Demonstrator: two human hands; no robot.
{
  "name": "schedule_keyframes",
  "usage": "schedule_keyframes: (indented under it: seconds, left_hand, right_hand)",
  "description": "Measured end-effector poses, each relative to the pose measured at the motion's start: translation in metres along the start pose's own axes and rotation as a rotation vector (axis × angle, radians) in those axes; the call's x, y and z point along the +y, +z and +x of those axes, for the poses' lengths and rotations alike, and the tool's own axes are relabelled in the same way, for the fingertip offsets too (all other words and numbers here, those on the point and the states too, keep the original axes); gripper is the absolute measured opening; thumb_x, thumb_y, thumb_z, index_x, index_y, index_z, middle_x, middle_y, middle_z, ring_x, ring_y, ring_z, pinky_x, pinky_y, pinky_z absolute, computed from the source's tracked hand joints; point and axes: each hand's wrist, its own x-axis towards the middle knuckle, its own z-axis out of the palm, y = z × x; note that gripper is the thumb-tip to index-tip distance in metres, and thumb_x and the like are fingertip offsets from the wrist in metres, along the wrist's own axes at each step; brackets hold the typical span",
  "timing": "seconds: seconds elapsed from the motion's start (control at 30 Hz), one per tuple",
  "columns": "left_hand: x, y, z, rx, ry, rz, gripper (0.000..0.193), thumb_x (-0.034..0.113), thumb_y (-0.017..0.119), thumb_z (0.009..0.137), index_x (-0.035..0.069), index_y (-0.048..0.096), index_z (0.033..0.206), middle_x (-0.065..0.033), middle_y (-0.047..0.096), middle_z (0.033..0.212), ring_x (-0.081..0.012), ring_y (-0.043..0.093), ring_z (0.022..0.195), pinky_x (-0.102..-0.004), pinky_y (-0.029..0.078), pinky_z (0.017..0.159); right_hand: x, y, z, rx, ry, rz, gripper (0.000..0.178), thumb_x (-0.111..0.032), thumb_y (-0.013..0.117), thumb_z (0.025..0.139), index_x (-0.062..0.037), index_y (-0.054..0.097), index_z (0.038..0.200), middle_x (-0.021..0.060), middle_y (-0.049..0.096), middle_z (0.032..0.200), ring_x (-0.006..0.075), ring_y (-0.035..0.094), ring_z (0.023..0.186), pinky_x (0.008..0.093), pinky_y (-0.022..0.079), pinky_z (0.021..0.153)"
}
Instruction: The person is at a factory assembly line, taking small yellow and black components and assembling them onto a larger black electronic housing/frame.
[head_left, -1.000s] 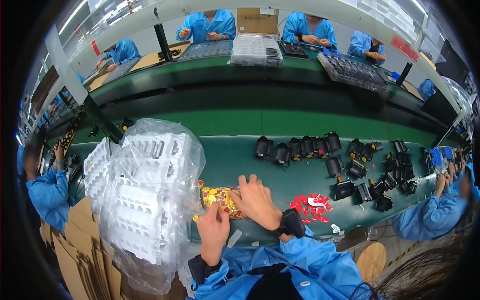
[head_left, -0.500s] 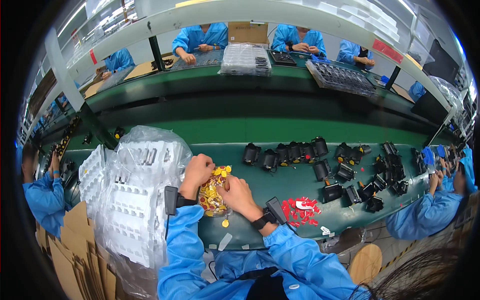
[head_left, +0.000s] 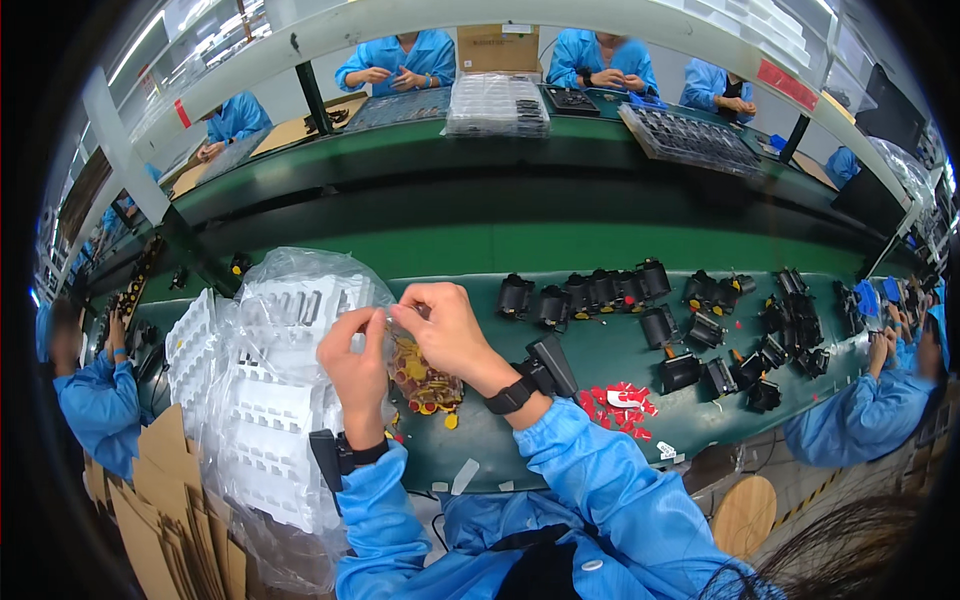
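Note:
My left hand (head_left: 355, 350) and my right hand (head_left: 440, 325) meet fingertip to fingertip over the green bench. Both are closed in a pinch, apparently on the upper edge of a clear plastic bag (head_left: 418, 378). Yellow and dark red round pieces fill the lower part of this bag, just below my right hand. One yellow disc (head_left: 451, 422) lies by its near edge. The film between my fingertips is thin and hard to make out.
White moulded trays (head_left: 265, 400) in clear wrap stand at left, with cardboard sheets (head_left: 175, 480) nearer. Red pieces (head_left: 620, 408) lie right of my hands; several black units (head_left: 660, 327) are beyond them. Co-workers sit opposite and on both sides. A rail (head_left: 480, 40) crosses above.
My hands have come off the pile of discs and joined at the bag's upper edge. My left hand has turned upright; my right hand has moved up and left.

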Motion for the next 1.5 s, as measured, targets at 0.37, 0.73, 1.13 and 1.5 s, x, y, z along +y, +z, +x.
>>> schedule_keyframes:
  seconds: [0.37, 0.73, 1.13, 1.5]
  left_hand:
    - [0.002, 0.023, -0.109, 0.045, 0.209, 0.3, 0.048, -0.004, 0.058, 0.088, -0.008, 0.048, 0.135, -0.0289, 0.048, 0.142, -0.0455, 0.04, 0.14, -0.0489, 0.032, 0.115]
    - [-0.023, 0.043, -0.078, -0.216, 0.146, 0.361, 0.053, 0.017, 0.063, 0.094, -0.006, 0.046, 0.139, -0.0316, 0.039, 0.148, -0.0461, 0.033, 0.143, -0.0489, 0.031, 0.115]
    - [0.051, -0.009, -0.112, -0.186, 0.017, -0.18, 0.065, 0.02, 0.068, 0.09, -0.006, 0.043, 0.143, -0.0291, 0.047, 0.144, -0.0384, 0.047, 0.135, -0.0456, 0.038, 0.11]
    - [0.077, -0.099, -0.36, 0.181, -0.871, -0.738, 0.015, 0.0, 0.067, 0.087, -0.003, 0.07, 0.102, -0.0109, 0.07, 0.082, -0.0136, 0.065, 0.065, -0.0276, 0.053, 0.058]
  right_hand:
    - [0.026, 0.016, 0.053, 0.144, 0.058, 0.15, 0.022, -0.004, 0.06, 0.096, 0.0041, 0.062, 0.076, 0.0088, 0.067, 0.066, 0.0148, 0.069, 0.064, 0.0267, 0.054, 0.057]
    - [0.004, -0.006, 0.051, 0.299, -0.037, 0.098, 0.022, -0.008, 0.061, 0.097, 0.0036, 0.061, 0.079, 0.0082, 0.067, 0.069, 0.015, 0.069, 0.065, 0.0274, 0.057, 0.062]
    - [-0.098, -0.087, -0.082, 0.31, -0.005, 0.18, 0.013, -0.003, 0.061, 0.098, 0.0055, 0.064, 0.09, 0.007, 0.068, 0.082, 0.0115, 0.067, 0.076, 0.0248, 0.053, 0.069]
    - [-0.051, -0.045, -0.274, -0.41, 0.429, 0.282, 0.011, 0.001, 0.06, 0.093, 0.0086, 0.066, 0.098, 0.0212, 0.072, 0.093, 0.0253, 0.071, 0.09, 0.0342, 0.057, 0.082]
